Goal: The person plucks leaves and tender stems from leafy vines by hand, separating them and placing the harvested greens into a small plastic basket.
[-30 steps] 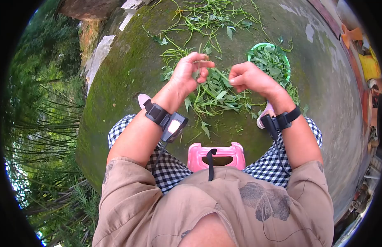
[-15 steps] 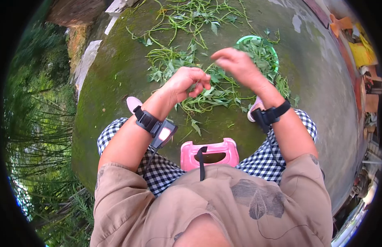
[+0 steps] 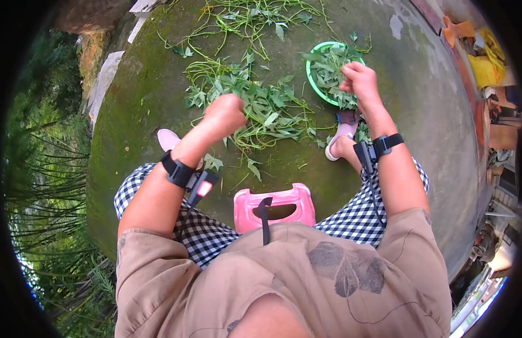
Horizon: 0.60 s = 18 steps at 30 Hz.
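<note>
My left hand [image 3: 223, 115] is closed in a fist above the left side of a pile of leafy green vines [image 3: 266, 107] on the ground. Its fingers face away, so whatever it may grip is hidden. Over the right part of a round green basket [image 3: 309, 77] is my right hand [image 3: 362, 83], fingers curled in. I cannot make out what they hold. Cut green leaves [image 3: 329, 72] fill the basket. A blurred leaf [image 3: 311, 56] shows at its left rim.
More long green stems [image 3: 255, 25] lie spread farther off on the mossy concrete [image 3: 143, 112]. A pink plastic stool [image 3: 275, 198] is between my legs. My pink shoes [image 3: 342, 135] flank the pile. Yellow bags [image 3: 489, 65] and clutter line the right edge; shrubs grow at left.
My hands have moved apart from close together over the pile. The right went right and down to the basket, its fingers now curled; the left moved slightly left. The view shifted a little.
</note>
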Each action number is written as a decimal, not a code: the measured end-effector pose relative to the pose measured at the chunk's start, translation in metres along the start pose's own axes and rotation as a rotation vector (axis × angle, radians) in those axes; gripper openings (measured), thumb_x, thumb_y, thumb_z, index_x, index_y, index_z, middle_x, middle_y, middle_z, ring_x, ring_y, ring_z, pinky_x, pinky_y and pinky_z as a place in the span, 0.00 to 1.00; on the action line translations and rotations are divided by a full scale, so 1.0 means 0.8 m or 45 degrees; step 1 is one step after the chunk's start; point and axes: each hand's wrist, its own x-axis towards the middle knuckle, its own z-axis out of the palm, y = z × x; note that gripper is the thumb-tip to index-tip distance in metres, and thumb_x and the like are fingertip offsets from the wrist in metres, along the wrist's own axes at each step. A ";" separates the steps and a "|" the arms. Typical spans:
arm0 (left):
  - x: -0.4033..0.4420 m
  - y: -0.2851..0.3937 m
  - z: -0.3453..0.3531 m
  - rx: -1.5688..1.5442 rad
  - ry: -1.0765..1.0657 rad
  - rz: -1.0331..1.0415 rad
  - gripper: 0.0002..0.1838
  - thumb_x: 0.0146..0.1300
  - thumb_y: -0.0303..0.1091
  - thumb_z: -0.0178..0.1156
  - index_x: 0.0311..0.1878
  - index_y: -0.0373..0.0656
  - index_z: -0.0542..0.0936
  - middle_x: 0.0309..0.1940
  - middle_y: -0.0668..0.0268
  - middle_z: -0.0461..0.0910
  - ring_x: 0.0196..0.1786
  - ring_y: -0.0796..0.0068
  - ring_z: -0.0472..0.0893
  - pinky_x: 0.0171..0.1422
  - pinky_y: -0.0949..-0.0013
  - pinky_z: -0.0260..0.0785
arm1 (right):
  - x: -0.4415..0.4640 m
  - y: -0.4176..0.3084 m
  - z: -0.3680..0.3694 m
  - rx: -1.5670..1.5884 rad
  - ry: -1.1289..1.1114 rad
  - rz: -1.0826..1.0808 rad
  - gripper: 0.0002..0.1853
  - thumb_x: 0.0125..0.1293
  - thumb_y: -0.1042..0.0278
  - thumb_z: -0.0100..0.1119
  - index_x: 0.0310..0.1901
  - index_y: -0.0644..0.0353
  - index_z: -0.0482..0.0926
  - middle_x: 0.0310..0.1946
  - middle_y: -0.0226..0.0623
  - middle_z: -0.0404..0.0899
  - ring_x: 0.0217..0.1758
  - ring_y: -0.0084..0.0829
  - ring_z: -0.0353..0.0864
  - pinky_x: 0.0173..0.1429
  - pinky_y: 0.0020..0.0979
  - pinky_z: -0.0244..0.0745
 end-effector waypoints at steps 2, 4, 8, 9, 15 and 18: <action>-0.005 0.003 -0.037 -0.125 -0.038 -0.184 0.10 0.47 0.24 0.58 0.34 0.40 0.83 0.38 0.51 0.82 0.43 0.51 0.82 0.49 0.56 0.74 | 0.029 0.044 -0.029 0.012 0.204 0.119 0.08 0.64 0.69 0.60 0.41 0.62 0.80 0.26 0.31 0.79 0.22 0.23 0.79 0.27 0.23 0.75; -0.014 -0.021 -0.039 0.125 0.267 -0.058 0.11 0.51 0.26 0.58 0.38 0.41 0.83 0.45 0.53 0.80 0.49 0.51 0.79 0.53 0.55 0.73 | 0.046 0.080 -0.040 -0.367 0.411 0.097 0.11 0.61 0.68 0.61 0.44 0.61 0.81 0.32 0.37 0.83 0.29 0.33 0.83 0.34 0.31 0.78; -0.031 -0.038 -0.067 0.449 0.192 -0.246 0.10 0.53 0.34 0.61 0.36 0.41 0.83 0.44 0.53 0.81 0.51 0.52 0.78 0.51 0.52 0.72 | 0.072 0.160 -0.004 -0.947 0.340 -0.105 0.10 0.55 0.64 0.63 0.37 0.56 0.85 0.36 0.45 0.85 0.41 0.45 0.85 0.47 0.42 0.78; -0.027 -0.051 -0.064 0.506 0.114 -0.333 0.11 0.52 0.38 0.64 0.32 0.40 0.83 0.38 0.52 0.82 0.47 0.50 0.79 0.47 0.53 0.73 | 0.069 0.179 0.022 -0.815 0.169 -0.016 0.09 0.53 0.63 0.65 0.33 0.56 0.85 0.32 0.43 0.85 0.40 0.44 0.85 0.46 0.40 0.78; -0.038 -0.069 -0.057 0.184 0.111 -0.403 0.17 0.50 0.31 0.64 0.45 0.39 0.79 0.37 0.51 0.81 0.42 0.48 0.81 0.48 0.55 0.73 | 0.105 0.293 0.146 -1.006 0.020 0.438 0.12 0.61 0.60 0.58 0.45 0.51 0.81 0.47 0.41 0.83 0.52 0.47 0.81 0.55 0.45 0.75; -0.042 -0.046 -0.068 0.051 0.020 -0.325 0.22 0.51 0.29 0.64 0.52 0.40 0.77 0.42 0.52 0.81 0.45 0.50 0.80 0.50 0.56 0.72 | 0.127 0.298 0.164 -0.964 0.101 0.528 0.16 0.61 0.58 0.61 0.48 0.54 0.79 0.49 0.43 0.82 0.53 0.48 0.80 0.56 0.46 0.74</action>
